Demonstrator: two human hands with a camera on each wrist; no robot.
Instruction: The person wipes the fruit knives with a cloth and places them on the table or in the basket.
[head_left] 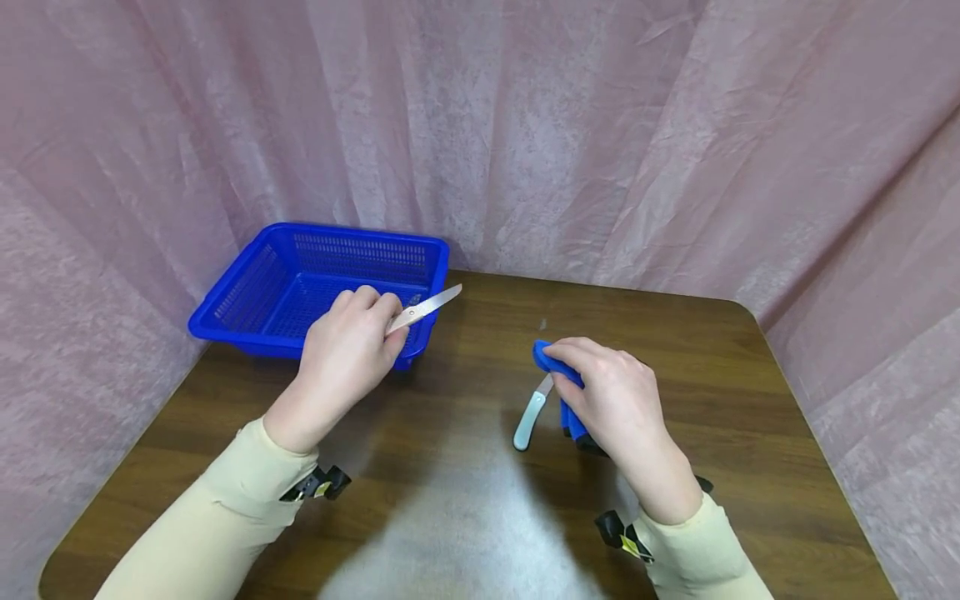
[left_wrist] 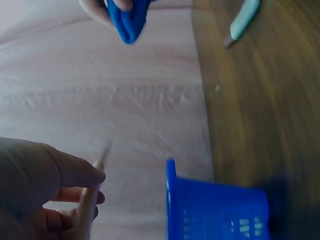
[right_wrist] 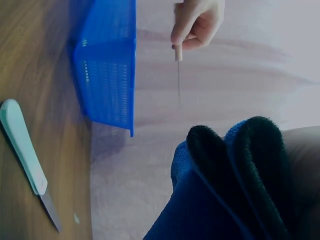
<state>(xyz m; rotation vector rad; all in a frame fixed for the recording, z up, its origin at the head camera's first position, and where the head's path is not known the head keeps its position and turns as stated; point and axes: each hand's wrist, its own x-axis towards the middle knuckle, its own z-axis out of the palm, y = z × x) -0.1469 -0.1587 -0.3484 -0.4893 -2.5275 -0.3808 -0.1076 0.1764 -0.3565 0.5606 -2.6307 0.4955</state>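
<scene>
My left hand (head_left: 352,337) grips the pale pinkish handle of a small knife (head_left: 431,307), its blade pointing up and to the right. The knife is over the right front corner of a blue plastic basket (head_left: 247,340). In my right hand (head_left: 618,396) is a folded blue cloth (head_left: 572,408), pinched between thumb and fingers; its dark folded edges show in the right wrist view. Just left of that cloth, a second knife (head_left: 530,421) with a light mint handle lies on the wooden table, its blade tip partly covered by the cloth in the head view.
The perforated basket stands at the table's back left and overhangs its left edge. Pink curtains (head_left: 525,142) hang close behind and along both sides of the table (head_left: 712,375). A small pale speck (head_left: 543,323) lies on the wood behind the cloth.
</scene>
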